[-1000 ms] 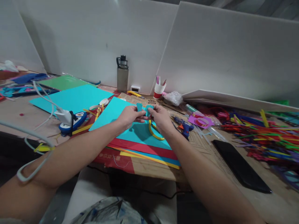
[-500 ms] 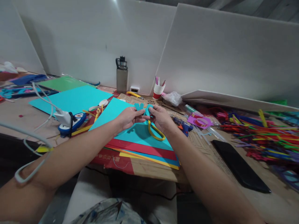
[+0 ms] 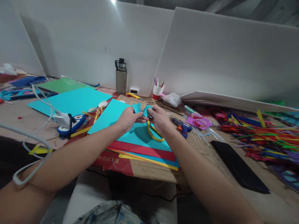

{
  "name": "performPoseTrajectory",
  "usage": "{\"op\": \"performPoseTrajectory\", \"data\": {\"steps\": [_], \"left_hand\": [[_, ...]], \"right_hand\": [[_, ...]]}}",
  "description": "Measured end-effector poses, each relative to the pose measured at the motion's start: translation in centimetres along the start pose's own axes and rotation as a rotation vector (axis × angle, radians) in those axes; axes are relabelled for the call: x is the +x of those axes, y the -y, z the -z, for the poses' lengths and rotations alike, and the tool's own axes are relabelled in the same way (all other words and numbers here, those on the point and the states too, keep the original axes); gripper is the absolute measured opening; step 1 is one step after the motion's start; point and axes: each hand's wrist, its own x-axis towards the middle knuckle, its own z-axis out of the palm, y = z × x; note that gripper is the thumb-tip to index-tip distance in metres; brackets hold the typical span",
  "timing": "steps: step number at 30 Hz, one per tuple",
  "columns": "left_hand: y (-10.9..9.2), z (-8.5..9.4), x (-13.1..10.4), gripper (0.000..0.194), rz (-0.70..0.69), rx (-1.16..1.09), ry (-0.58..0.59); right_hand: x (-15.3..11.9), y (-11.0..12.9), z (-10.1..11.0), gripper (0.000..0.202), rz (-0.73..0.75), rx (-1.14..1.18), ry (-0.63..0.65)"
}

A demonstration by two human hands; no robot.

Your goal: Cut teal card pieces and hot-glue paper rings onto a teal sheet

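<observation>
White, smooth boards (image 3: 77,40) stand upright along the far side, above a cardboard-covered table (image 3: 198,152) with creased, worn brown panels. Matte turquoise card (image 3: 74,98) lies flat at the left, its edges straight. Nearer the middle, a stack of coloured card (image 3: 112,115) has turquoise on top, with red, orange, blue and yellow edges fanned out on the near side. Thin, tangled strips (image 3: 268,133) in many colours heap up at the right. Nearer than these lies a smooth black slab (image 3: 240,168) with rounded corners. Far of centre rises a translucent grey bottle (image 3: 121,81) with a dark looped lid.

Both hands meet above the stack. The left hand (image 3: 128,119) has thumb and fingers closed in a pinch on teal paper-like material; the right hand (image 3: 161,118) pinches at its right part, fingertips almost together. Right of them rests a hard blue glue gun (image 3: 185,130); farther off stands a white-and-red cup (image 3: 157,91) of pens. Below the right hand curves a glossy yellow loop (image 3: 151,136). Smallest is the teal piece (image 3: 136,108) itself, thin and bent, between the hands; I cannot tell whether it is one part or two.
</observation>
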Motion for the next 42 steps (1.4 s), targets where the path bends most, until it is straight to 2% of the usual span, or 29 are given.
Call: {"op": "performPoseTrajectory", "data": {"steps": [5,11,19,26,34,42], "left_hand": [[0.2,0.0,0.0,0.004,-0.024,0.022,-0.083],[0.2,-0.3,0.0,0.009,0.006,-0.001,-0.175],[0.5,0.0,0.2,0.008,-0.030,-0.077,-0.134],[0.4,0.0,0.3,0.019,-0.038,-0.068,-0.137],[0.1,0.0,0.3,0.012,-0.032,-0.071,-0.186],[0.1,0.0,0.2,0.017,-0.044,-0.090,-0.193]], "right_hand": [[0.2,-0.7,-0.1,0.024,0.068,-0.108,-0.075],[0.3,-0.9,0.0,0.016,0.096,-0.211,-0.076],[0.0,-0.3,0.1,0.014,0.173,-0.315,-0.126],[-0.3,0.2,0.1,0.015,0.172,-0.376,-0.158],[0.1,-0.3,0.2,0.021,0.128,-0.249,-0.132],[0.1,-0.2,-0.2,0.024,0.115,-0.112,-0.147]]}}
